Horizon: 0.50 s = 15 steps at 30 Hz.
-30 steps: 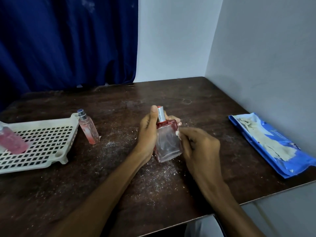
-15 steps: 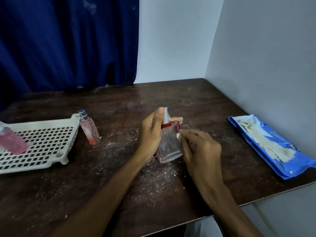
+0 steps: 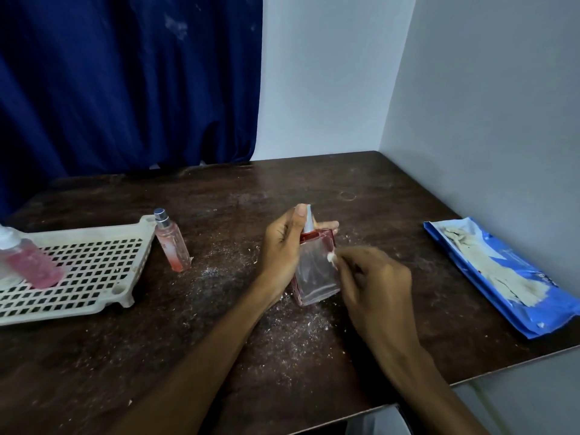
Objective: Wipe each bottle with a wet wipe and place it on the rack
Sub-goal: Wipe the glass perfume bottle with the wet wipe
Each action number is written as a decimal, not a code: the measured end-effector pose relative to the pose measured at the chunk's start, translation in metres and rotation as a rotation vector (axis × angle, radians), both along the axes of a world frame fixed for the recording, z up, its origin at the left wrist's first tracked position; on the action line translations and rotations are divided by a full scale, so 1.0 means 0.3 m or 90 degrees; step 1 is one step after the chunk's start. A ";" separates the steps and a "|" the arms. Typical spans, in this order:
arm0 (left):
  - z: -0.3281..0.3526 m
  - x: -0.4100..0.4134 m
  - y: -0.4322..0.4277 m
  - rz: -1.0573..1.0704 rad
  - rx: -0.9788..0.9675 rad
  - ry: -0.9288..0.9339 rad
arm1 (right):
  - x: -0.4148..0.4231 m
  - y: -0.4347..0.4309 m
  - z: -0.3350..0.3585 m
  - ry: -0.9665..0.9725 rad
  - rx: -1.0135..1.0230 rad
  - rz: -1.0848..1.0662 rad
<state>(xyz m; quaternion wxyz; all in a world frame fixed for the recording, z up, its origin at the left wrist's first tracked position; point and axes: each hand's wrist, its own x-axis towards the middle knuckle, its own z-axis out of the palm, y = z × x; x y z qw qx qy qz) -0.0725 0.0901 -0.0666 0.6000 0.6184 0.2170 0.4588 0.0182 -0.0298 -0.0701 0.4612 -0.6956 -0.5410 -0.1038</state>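
Observation:
A clear square bottle (image 3: 315, 273) with a red shoulder and silver sprayer stands tilted on the table's middle. My left hand (image 3: 282, 249) grips it from the left, thumb up by the sprayer. My right hand (image 3: 373, 284) pinches a small white wet wipe (image 3: 331, 257) against the bottle's right edge. A slim pink bottle (image 3: 172, 246) stands upright next to the white slotted rack (image 3: 91, 277) at the left. A pink bottle (image 3: 29, 266) with a white cap lies on that rack.
A blue wet-wipe pack (image 3: 502, 277), torn open, lies at the right by the grey wall. White crumbs are scattered on the dark wooden table (image 3: 361, 189). A blue curtain hangs behind. The table's front edge runs close under my forearms.
My right hand has slid the wipe along the bottle's right side. The left hand turned the bottle slightly, and the view has shifted a little.

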 end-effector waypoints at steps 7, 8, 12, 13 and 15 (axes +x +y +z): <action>-0.013 -0.013 0.004 0.065 0.132 0.016 | -0.051 0.054 0.096 -0.129 0.017 -0.008; -0.013 -0.012 0.000 0.068 0.139 0.014 | -0.040 0.046 0.087 -0.134 0.025 -0.009; -0.009 -0.001 -0.007 0.071 0.145 0.036 | -0.005 0.032 0.083 -0.145 0.017 -0.034; -0.009 -0.002 -0.005 0.068 0.150 0.032 | -0.012 0.030 0.087 -0.163 0.011 -0.028; -0.014 -0.008 -0.002 0.062 0.161 0.021 | -0.021 0.025 0.095 -0.212 -0.008 -0.009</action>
